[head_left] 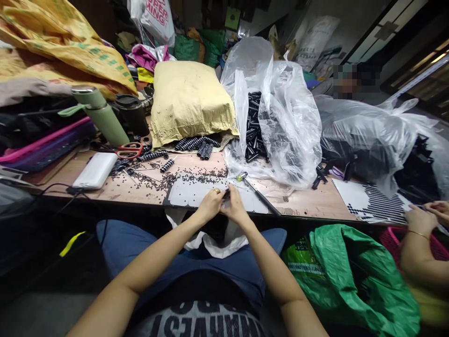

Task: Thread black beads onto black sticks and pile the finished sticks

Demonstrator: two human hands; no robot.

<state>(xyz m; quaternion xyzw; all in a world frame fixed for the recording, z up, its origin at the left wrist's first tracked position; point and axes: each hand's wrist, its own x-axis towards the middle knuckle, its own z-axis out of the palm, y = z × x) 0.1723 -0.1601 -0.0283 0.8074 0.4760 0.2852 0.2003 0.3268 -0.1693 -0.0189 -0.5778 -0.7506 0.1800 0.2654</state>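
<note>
My left hand point(210, 205) and my right hand point(237, 207) meet at the table's front edge, fingers closed around a small black piece point(227, 191) that is mostly hidden by them. A ring shows on the left hand. Under and behind the hands lies a grey-white sheet point(184, 191), with many tiny dark round bits point(199, 175) scattered along its far side. A black-handled tool point(261, 195) with a greenish tip rests just right of my right hand. Below, an open white bag point(203, 243) sits between my knees.
Behind stand a yellow paper sack point(192, 93) with beaded black rods point(205, 147) before it, and a clear plastic bag point(291, 121) of black tubes. A white power bank point(95, 171), red scissors point(129, 150) and a green flask point(105, 119) lie left. A co-worker's hands point(423, 217) are right, above a green sack point(351, 262).
</note>
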